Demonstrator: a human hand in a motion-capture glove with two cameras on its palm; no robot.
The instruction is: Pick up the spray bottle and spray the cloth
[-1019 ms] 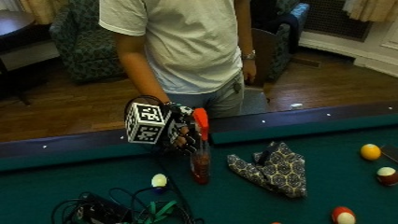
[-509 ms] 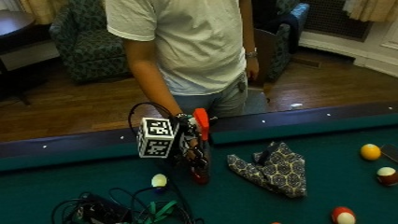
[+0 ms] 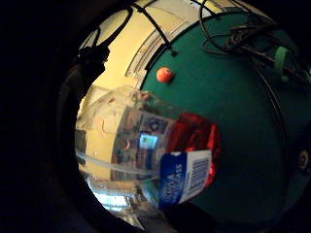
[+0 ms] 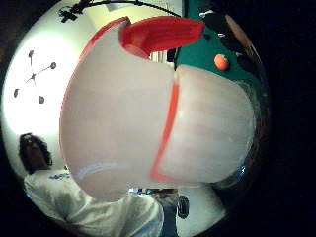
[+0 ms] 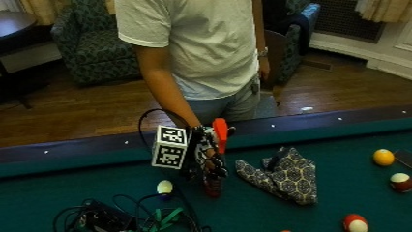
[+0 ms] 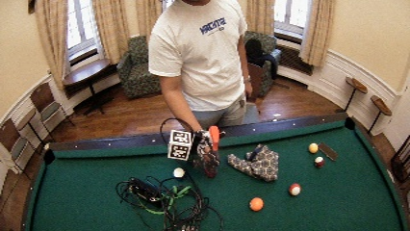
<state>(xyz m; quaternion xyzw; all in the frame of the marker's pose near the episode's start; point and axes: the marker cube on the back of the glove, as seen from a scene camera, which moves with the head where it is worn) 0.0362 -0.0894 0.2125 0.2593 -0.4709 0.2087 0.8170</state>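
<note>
In the outside view my gloved right hand (image 5: 205, 155) grips a clear spray bottle (image 5: 213, 185) that stands upright, its orange trigger head rising above the hand. The bottle's base is at or just above the green felt; I cannot tell which. A patterned cloth (image 5: 284, 174) lies crumpled on the felt just to the right of the bottle, apart from it. The little finger side palm view is filled by the bottle (image 3: 155, 150) with its red liquid and blue-white label. In the thumb side palm view the white spray head (image 4: 148, 113) with its red trigger is very close.
A tangle of black and green cables (image 5: 122, 218) lies on the felt at the front left, with a pale ball (image 5: 165, 187) beside it. Several billiard balls sit at the right, among them a yellow ball (image 5: 384, 157). The dark rail (image 5: 322, 123) runs behind the cloth.
My hand with the bottle has dropped lower and shifted a little to the right, toward the cloth. The cloth and balls have not moved.
</note>
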